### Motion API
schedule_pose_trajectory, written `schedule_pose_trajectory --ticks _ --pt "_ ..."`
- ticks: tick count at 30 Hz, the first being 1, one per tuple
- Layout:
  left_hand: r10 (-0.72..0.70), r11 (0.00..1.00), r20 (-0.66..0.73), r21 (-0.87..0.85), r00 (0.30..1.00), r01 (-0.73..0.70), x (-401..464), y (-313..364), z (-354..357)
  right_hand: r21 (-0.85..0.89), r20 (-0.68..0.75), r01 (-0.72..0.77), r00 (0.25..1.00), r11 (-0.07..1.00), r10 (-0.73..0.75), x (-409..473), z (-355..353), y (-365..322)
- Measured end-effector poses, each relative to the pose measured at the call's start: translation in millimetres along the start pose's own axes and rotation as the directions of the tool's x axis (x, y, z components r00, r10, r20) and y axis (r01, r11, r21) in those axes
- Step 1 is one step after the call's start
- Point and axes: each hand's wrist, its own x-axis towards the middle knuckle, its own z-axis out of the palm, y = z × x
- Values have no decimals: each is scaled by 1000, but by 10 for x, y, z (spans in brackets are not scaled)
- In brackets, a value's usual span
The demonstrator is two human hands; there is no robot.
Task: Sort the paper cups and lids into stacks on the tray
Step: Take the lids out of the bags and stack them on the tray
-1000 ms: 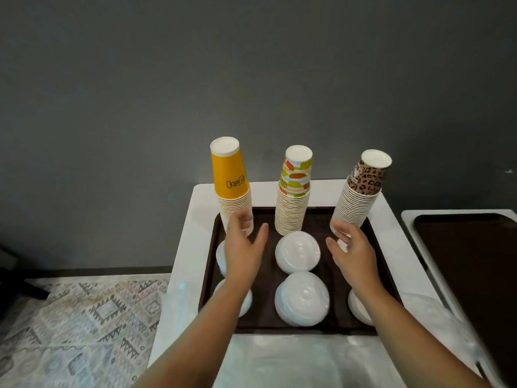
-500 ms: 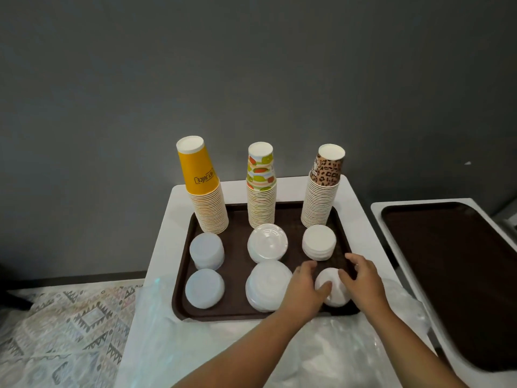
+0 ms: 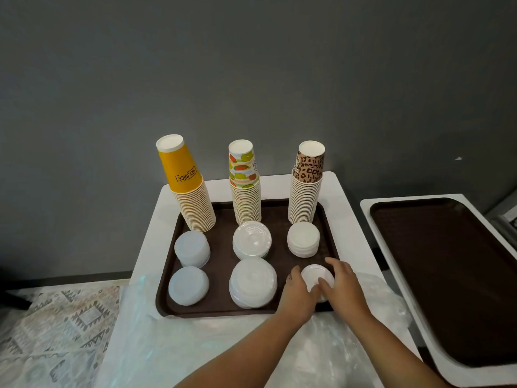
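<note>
Clear plastic sheeting (image 3: pixel 321 348) covers the white table's near edge. Just beyond, the left hand (image 3: pixel 298 295) and right hand (image 3: pixel 342 284) cup a short stack of white lids (image 3: pixel 317 277) from both sides, fingers curled around it, probably squaring it up in the brown tray's (image 3: pixel 221 275) near right corner. Five more lid stacks fill the tray's middle. Farthest back stand the yellow cups (image 3: pixel 190 197), fruit-print cups (image 3: pixel 244 186) and leopard-print cups (image 3: pixel 306 189), each inverted, one pattern per column.

text: "HEY JUICE" | on: top yellow cup (image 3: pixel 181 167) of the left stack | orientation: upside down | other print: fruit-pattern cup (image 3: pixel 242 166) lettering unreadable
</note>
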Motion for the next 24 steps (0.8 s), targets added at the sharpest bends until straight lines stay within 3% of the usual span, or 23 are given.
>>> schedule_pose_trajectory --ticks 3,5,7,9,14,19,22,24 --pt "212 974 -240 -27 947 -225 -111 41 -101 61 -56 149 988 987 -146 -41 12 -105" --pt "301 944 -444 10 844 -331 -145 50 -234 95 -50 220 975 971 -216 -46 41 -198" --pt "309 946 -622 120 719 -302 -114 12 -389 133 -14 226 974 965 -226 -43 102 -291" --pt "195 980 -700 112 687 -164 -60 -41 -528 183 46 192 978 964 -203 -38 184 -371" --pt "-100 995 -673 -84 732 59 -14 -286 -653 240 266 22 960 970 -87 -35 349 -535" --pt "-331 925 -484 -335 810 178 -45 -411 -637 204 362 -67 932 977 -12 -37 447 -588" --pt "-419 864 -382 -445 824 234 -20 -454 -634 214 337 -68 941 974 -9 -49 478 -590" --pt "-427 858 -387 -458 817 232 -18 -472 -636 273 200 16 977 962 -73 -67 452 -576"
